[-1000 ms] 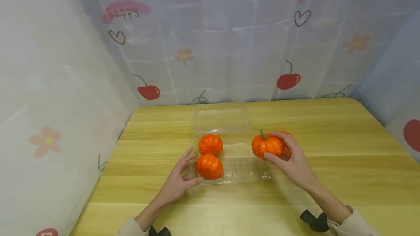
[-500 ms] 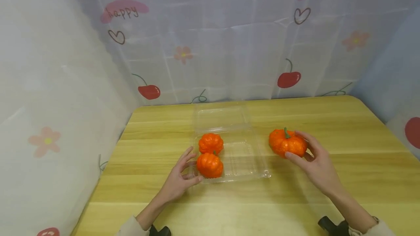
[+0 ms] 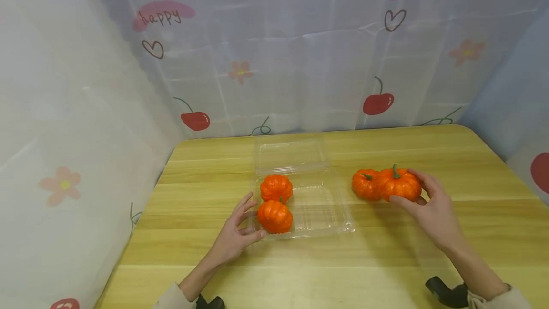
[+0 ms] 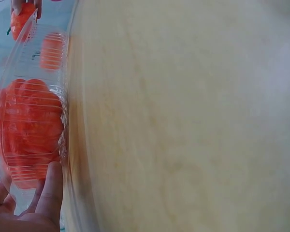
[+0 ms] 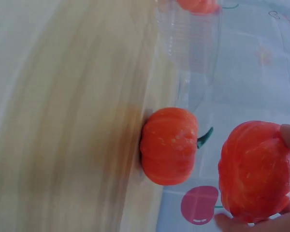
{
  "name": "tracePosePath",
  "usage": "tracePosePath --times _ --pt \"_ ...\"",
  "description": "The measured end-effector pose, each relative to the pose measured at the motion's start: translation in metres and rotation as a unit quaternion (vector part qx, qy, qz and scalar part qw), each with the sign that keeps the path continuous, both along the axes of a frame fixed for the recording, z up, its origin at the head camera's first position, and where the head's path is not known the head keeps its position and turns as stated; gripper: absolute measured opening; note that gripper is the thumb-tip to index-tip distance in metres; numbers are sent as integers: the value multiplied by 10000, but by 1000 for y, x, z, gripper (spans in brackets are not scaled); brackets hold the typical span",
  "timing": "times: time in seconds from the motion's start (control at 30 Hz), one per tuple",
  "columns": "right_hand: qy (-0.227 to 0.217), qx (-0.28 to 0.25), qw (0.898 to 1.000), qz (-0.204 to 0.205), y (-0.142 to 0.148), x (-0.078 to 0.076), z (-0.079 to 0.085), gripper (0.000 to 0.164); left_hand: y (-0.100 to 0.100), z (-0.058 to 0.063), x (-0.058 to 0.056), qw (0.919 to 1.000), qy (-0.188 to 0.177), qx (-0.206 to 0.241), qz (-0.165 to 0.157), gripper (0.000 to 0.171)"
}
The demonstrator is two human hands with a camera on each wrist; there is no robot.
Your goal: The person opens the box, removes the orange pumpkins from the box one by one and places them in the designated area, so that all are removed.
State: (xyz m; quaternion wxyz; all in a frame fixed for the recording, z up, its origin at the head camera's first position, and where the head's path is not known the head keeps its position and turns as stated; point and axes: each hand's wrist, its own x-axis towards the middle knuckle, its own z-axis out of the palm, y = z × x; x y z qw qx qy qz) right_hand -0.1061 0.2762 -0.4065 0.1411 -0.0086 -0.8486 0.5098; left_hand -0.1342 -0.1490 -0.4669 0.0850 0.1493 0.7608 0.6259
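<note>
Holding an orange pumpkin (image 3: 402, 186) off the right side of the table (image 3: 300, 275), a person's R hand (image 3: 434, 212) pinches it w/ thumb in front and fingers round the far side, green stem (image 3: 395, 171) up. The right-wrist view shows a gap btwn pumpkin and wood. Good handling here prob. means gripping the ribbed sides, leaving the thin stem alone, and steering wide of the neighbor so the two don't knock; the glossy skin looks apt to slip, so a firm, even pinch and a level, gentle set-down would suit.

Just to its left, partly overlapped in the head view, a 2nd pumpkin (image 3: 363, 186) rests on the table, squat and lobed. Farther left stands a clear box (image 3: 317, 209), thin ridged plastic, its lid (image 3: 291, 154) laid open at the back. Along its left side: a rear pumpkin (image 3: 276, 187) and a front pumpkin (image 3: 274, 217), close together; whether they touch, can't tell.

The L hand (image 3: 231, 236), fingers spread, rests by the box's near left corner, thumb toward the front wall. Light pressure is likely best, as such walls prob. flex. Bkgd: pale cloth (image 3: 300, 70) w/ printed cherries, hearts and flowers; yellowish wood grain below.
</note>
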Motion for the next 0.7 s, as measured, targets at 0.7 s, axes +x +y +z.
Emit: tracePosePath --times 0.7 --pt "-656 219 9960 -562 26 -22 -15 76 0 2 1 10000 -67 -21 -4 77"
